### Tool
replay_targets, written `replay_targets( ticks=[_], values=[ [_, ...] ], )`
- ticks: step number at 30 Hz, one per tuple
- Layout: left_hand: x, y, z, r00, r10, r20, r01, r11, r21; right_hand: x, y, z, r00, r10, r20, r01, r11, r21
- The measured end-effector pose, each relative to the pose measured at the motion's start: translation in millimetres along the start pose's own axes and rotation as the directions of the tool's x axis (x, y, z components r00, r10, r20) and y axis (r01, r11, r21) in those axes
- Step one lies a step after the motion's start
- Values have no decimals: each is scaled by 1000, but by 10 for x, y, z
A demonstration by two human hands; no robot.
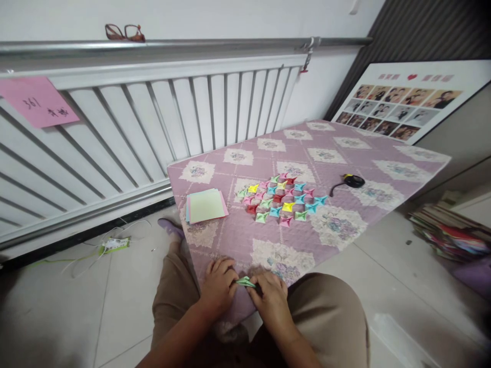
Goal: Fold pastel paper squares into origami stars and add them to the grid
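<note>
from the head camera, a seated person works a green folded paper [245,281] at the lower centre of the frame, just above the near edge of a table [238,244] spread with a purple floral cloth. the left hand [219,286] pinches the paper's left end with its fingertips, while the right hand [271,294] grips the other end between thumb and fingers. the paper is narrow and layered; how many of its folds are made is too small to tell.

in the middle of the frame, small pointed paper pieces [277,198] in green, yellow, pink, red and blue lie in slanting rows, apparently finished. the green one in the hands looks partway along and has not joined them. left of the rows, a stack of flat square sheets [206,206], pale on top with pink and blue edges showing, lies unfolded, suggesting more could be made. to the right of the rows, near the table's far side, rests a coiled black cord [353,181].
</note>
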State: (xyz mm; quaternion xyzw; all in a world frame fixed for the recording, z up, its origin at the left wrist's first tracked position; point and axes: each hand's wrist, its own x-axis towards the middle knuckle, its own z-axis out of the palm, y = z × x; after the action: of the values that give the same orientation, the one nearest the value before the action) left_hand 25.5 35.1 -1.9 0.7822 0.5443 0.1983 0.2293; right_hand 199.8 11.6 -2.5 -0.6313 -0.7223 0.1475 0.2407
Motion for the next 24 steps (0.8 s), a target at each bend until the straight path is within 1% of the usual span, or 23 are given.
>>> replay_targets(
  ticks=[5, 11, 15, 17, 19, 20, 22, 24],
  values=[
    [-4, -9, 2, 1000, 2, 2, -2, 1000, 2, 9, 40, -5, 1000, -23, 20, 23, 1000, 18],
    [2, -3, 14, 1000, -8, 0, 8, 1000, -10, 28, 28, -29, 999, -21, 36, 19, 998, 55],
    [16, 10, -15, 1000, -3, 1, 3, 996, -90, 49, 24, -47, 999, -23, 26, 19, 991, 136],
    [26, 21, -29, 998, -55, 30, 59, 983, -175, 59, 15, -69, 1000, -13, 26, 7, 971, 237],
    [37, 38, -37, 990, -130, 60, 142, 939, -314, 69, -7, -97, 998, 35, 59, -55, 921, 386],
    [42, 49, -39, 984, -163, 72, 178, 897, -404, 74, -21, -111, 993, 70, 90, -104, 879, 465],
    [51, 76, -42, 973, -211, 99, 228, 779, -584, 87, -51, -131, 976, 145, 163, -215, 765, 607],
    [54, 108, -54, 961, -243, 132, 262, 655, -708, 102, -75, -135, 953, 199, 229, -303, 634, 712]
  ],
)
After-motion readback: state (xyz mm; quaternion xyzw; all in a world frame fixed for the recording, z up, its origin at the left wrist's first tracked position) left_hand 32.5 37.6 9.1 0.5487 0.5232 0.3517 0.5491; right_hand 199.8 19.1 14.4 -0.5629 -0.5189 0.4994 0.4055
